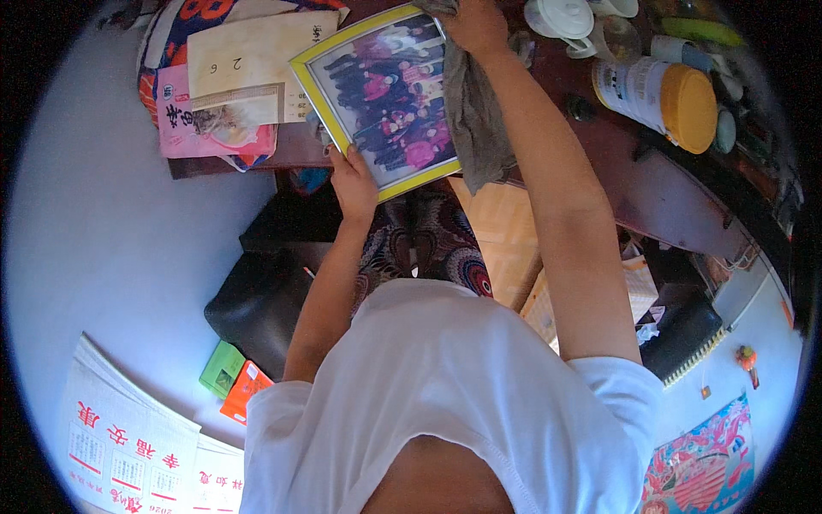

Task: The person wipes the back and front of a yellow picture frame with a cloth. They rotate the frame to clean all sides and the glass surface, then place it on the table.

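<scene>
A framed group photo (390,103) with a yellow and silver border is tilted up over the front edge of a dark wooden table. My left hand (354,182) grips the frame's lower left corner, fingers wrapped round its edge. At the upper right of the frame, my right hand (476,27) is closed on a grey-brown cloth (479,124). The cloth hangs down along the frame's right side and covers part of that border. What the right fingertips do beneath the cloth is hidden.
Left on the table (248,157) lie a pink packet (175,128) and a beige paper envelope (244,56). Toward the right stand a white lidded teapot (561,17), a glass cup (618,38) and a white tub with a yellow lid (655,98). A black seat (257,295) is below left.
</scene>
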`<state>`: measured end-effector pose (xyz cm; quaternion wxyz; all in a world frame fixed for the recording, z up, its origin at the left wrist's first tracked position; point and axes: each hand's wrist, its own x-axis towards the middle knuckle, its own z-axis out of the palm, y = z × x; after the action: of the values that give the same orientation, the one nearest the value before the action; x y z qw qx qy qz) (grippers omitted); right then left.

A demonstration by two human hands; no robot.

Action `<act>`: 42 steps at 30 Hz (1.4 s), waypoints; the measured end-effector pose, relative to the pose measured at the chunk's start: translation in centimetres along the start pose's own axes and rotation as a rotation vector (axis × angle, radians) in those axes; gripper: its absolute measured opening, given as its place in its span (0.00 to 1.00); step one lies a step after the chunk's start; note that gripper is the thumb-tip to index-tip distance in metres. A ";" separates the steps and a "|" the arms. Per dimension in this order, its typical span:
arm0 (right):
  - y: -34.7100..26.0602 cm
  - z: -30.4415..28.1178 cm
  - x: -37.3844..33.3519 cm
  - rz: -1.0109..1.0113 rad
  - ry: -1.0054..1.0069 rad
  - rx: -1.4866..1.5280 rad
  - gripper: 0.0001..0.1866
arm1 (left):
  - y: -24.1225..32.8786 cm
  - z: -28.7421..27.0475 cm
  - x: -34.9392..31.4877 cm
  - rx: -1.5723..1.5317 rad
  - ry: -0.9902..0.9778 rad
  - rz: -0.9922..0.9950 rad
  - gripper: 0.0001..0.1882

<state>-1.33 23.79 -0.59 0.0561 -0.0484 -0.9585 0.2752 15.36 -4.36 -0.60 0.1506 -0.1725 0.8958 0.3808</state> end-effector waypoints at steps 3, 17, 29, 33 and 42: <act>1.0 2.0 -1.4 0.001 0.115 0.037 0.17 | -0.2 0.7 -0.1 0.007 0.096 0.000 0.26; 0.2 -2.9 -18.4 0.174 -0.108 -0.025 0.26 | 0.4 -0.2 -0.2 0.029 0.024 -0.041 0.25; -0.8 1.8 -2.5 0.196 0.208 0.029 0.15 | -0.9 0.4 0.0 0.047 0.032 0.004 0.27; -0.9 2.1 -6.4 0.140 0.202 -0.134 0.25 | -0.4 0.6 0.0 0.010 0.105 0.021 0.29; -0.4 -2.8 -20.6 0.269 -0.061 0.049 0.32 | -1.5 1.2 0.3 0.035 0.142 0.067 0.32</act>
<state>19.43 22.34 0.32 -0.0093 -0.1669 -0.9376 0.3048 15.95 -4.50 -2.47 0.0767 -0.1662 0.9162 0.3566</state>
